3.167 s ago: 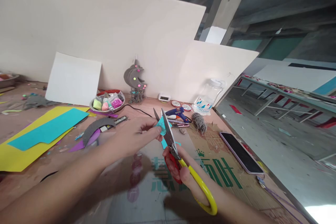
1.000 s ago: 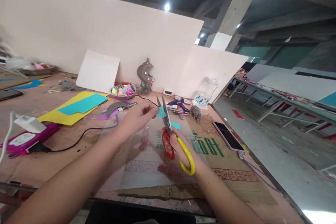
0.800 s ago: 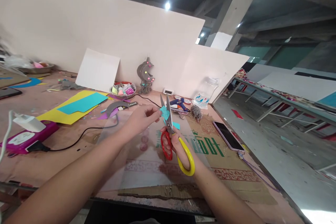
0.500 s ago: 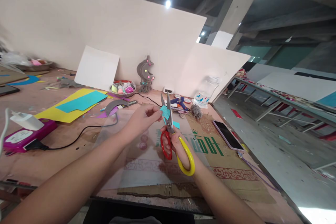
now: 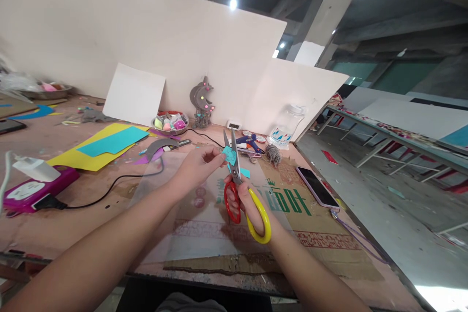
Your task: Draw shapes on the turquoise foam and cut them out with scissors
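Observation:
Scissors (image 5: pixel 234 173) with one red and one yellow handle are held in my right hand (image 5: pixel 252 207), blades pointing up and slightly parted. My left hand (image 5: pixel 203 163) pinches a small turquoise paper piece (image 5: pixel 230 155) with drawn lines, which lies between the blades. Another turquoise scrap (image 5: pixel 244 172) is behind the scissors, just above the cardboard (image 5: pixel 321 239). Both hands are over a translucent sheet (image 5: pixel 157 219) on the cardboard.
A phone (image 5: pixel 317 187) lies at the right edge. Behind are a glue gun (image 5: pixel 252 142), a yarn ball (image 5: pixel 273 154), a clear jar (image 5: pixel 288 126) and a moon ornament (image 5: pixel 202 102). Left are yellow paper (image 5: pixel 73 157), a turquoise sheet (image 5: pixel 113 141) and a purple power strip (image 5: pixel 66 180).
The turquoise piece has turned slightly between the blades. Both hands keep nearly the same place and hold.

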Demonstrator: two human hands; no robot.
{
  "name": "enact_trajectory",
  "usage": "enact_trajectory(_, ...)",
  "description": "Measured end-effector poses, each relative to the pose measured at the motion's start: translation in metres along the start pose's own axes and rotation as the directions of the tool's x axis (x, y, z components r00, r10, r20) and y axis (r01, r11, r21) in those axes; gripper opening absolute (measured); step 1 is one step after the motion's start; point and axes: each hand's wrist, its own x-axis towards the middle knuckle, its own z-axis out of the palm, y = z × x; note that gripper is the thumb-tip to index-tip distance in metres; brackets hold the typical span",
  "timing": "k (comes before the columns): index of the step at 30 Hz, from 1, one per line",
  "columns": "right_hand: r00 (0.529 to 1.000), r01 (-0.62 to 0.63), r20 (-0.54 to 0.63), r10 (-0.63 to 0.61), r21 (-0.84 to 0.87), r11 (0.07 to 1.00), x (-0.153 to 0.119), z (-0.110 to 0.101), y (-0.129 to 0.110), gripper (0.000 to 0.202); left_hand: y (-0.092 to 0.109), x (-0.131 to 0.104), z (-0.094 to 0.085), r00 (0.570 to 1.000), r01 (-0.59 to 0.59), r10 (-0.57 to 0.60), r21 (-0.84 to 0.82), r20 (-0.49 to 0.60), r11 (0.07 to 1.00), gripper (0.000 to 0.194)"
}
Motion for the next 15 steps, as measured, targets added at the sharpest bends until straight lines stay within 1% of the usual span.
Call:
enact_trajectory(4, 1.0, -0.006, 0.011, 0.006, -0.009, 1.0, 0.0004, -0.0028, 0.0005, 0.051, -0.0011, 0.0018, -0.0018, 1.0, -0.015, 0.015, 0.006, 0.008, 1.0, 0.026)
enact_trajectory(15, 0.999, -0.041, -0.006, 0.041, -0.052, 0.998, 0.0002, -0.002, -0.0055, 0.051, -0.0063, 0.0047, -0.0072, 1.0, -0.001, 0.001, -0.025, 0.011, 1.0, 0.028)
